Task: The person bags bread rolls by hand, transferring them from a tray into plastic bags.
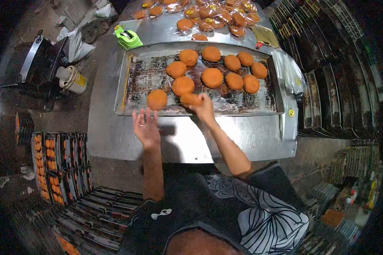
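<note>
A metal baking tray (127, 74) lined with stained paper sits on a steel table (110, 131). Several round orange-brown buns lie on it, one apart at the near left (157, 99). My right hand (205, 110) is at the tray's near edge, fingers closed on a bun (190, 100). Just in front of the tray my left hand (146, 127) hovers palm up, fingers spread, holding nothing, a ring on one finger.
Wrapped buns in clear bags (208, 19) lie at the table's far end beside a green tape dispenser (128, 38). Stacked dark trays (327, 85) stand right; racks with orange buns (51, 165) left. A white cup (74, 80) sits on the floor.
</note>
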Motion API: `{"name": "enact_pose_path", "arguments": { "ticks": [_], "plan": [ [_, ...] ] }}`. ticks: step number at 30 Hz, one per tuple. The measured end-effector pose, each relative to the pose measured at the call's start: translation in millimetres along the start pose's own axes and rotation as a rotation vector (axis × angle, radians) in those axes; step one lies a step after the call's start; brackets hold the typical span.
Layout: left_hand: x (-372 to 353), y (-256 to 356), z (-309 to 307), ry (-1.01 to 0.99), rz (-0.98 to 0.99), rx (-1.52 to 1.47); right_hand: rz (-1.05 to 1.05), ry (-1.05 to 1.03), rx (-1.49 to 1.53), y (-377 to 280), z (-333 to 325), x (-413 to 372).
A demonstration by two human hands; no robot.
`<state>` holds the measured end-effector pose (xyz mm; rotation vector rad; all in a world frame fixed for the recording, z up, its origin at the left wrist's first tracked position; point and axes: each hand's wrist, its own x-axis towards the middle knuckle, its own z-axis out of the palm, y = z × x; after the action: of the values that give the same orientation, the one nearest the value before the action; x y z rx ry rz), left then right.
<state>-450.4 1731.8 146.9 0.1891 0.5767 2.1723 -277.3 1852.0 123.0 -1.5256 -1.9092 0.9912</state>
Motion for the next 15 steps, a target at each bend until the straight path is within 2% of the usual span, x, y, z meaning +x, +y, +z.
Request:
{"name": "enact_pose_path", "arguments": {
  "ticks": [2,4,6,8,10,11,12,14,15],
  "plan": [
    [4,6,26,0.236,-0.009,0.034,-0.069,0.151,0.488,-15,-20,-41],
    [-8,-13,42,0.181,-0.038,0.050,-0.203,0.047,0.726,-66,-44,-68],
    [-28,-36,64,-0.252,-0.041,0.190,-0.278,0.199,0.324,-87,-60,-69],
    [-28,-55,71,-0.398,0.093,0.403,-0.190,0.222,0.574,-84,-71,-80],
    [-46,-60,83,-0.485,-0.368,-0.025,-0.128,0.265,0.682,-69,-67,-103],
    [-61,-70,88,-0.399,-0.308,0.084,-0.080,0.312,0.733,-63,-63,-99],
    [-66,-76,91,-0.410,-0.318,0.084,-0.080,0.326,0.734,-56,-59,-94],
    [-75,-80,98,-0.138,-0.615,0.081,-0.230,0.357,0.379,-47,-54,-82],
    [-65,-94,50,-0.578,-0.137,0.672,-0.356,0.298,0.442,-30,-42,-79]
  ]
}}
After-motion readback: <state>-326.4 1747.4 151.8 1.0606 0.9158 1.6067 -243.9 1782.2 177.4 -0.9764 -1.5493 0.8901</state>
